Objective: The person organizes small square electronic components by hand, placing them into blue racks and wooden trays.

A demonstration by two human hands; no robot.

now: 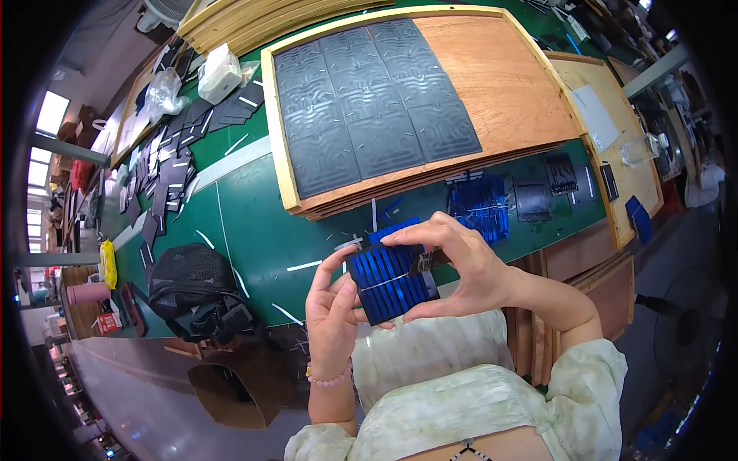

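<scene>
Both hands hold one blue solar cell (390, 283) with thin silver lines, raised above the green table's near edge. My left hand (332, 316) grips its left side with thumb and fingers. My right hand (461, 269) pinches its top and right edge, where a small dark piece (425, 263) lies against the cell. Just beyond, a stack of blue cells (480, 206) rests on the green table (261, 230).
A wooden tray (511, 84) carrying several dark grey cells (369, 100) lies ahead. More wooden boards sit at right (607, 115). A black bag (196, 288) sits at left, dark cell pieces (165, 177) and white strips scatter the table, and a white bottle (219, 73) stands far left.
</scene>
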